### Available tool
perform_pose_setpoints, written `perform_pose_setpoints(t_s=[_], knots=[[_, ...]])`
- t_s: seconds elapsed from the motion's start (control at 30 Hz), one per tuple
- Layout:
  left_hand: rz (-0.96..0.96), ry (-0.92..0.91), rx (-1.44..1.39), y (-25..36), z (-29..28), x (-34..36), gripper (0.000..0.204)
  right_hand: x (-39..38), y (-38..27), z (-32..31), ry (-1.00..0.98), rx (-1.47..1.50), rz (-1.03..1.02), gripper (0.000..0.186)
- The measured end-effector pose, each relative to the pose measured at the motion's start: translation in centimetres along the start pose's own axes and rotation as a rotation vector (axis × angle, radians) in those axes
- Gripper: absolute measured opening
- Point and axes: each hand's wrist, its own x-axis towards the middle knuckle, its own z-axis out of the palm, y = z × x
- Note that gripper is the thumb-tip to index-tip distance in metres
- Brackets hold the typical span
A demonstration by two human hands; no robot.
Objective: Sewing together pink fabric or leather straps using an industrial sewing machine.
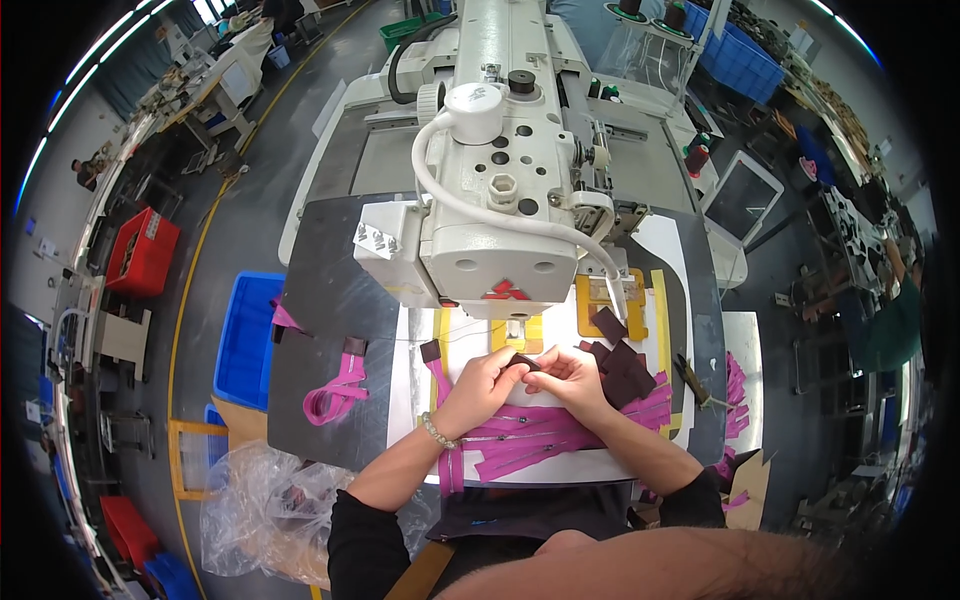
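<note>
My left hand point(485, 390) and my right hand point(565, 382) meet below the sewing needle area point(517, 330), both pinching a small dark piece point(523, 362). Magenta zippers point(525, 430) lie beneath my hands and wrists, several with metal sliders. Dark brown square patches point(625, 370) are piled just right of my right hand, on and beside a yellow-orange plate point(610, 290). A single magenta strip with a dark end point(432, 352) runs down left of my left hand. A looped magenta strip with a brown tab point(335, 395) lies on the dark tabletop point(330, 260) at the left.
A large white industrial sewing machine point(490, 240) fills the middle. A tool point(692, 378) lies at the right, beside a screen point(740, 190). Blue bins point(245, 340), a red bin point(140, 250) and plastic wrap point(260, 510) are at the left. Another person point(890, 310) is at the far right.
</note>
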Motion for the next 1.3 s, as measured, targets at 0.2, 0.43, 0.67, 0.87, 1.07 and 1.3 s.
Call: perform_pose_setpoints(t_s=[0.2,0.43,0.67,0.87,1.07,1.3], knots=[[0.008,0.019,-0.007,0.1,-0.08,-0.01,0.014,0.06,0.06,-0.01,-0.008,0.021,0.01,0.015],[0.001,0.016,0.021,-0.23,-0.16,0.1,0.014,0.15,0.16,-0.04,-0.013,0.015,0.002,0.014],[-0.045,-0.004,-0.001,0.16,-0.58,0.11,0.016,0.19,-0.28,0.42,-0.026,0.055,0.014,0.014],[-0.055,-0.011,-0.001,0.05,-0.57,0.07,0.013,0.14,-0.34,0.36,-0.027,0.029,0.018,0.012],[-0.019,0.019,-0.044,0.24,-0.53,0.05,0.013,0.14,-0.41,0.31,-0.045,0.02,0.018,0.01],[-0.009,0.024,-0.034,0.54,-0.75,0.15,0.025,0.2,-0.5,0.23,-0.057,0.028,0.018,0.008]])
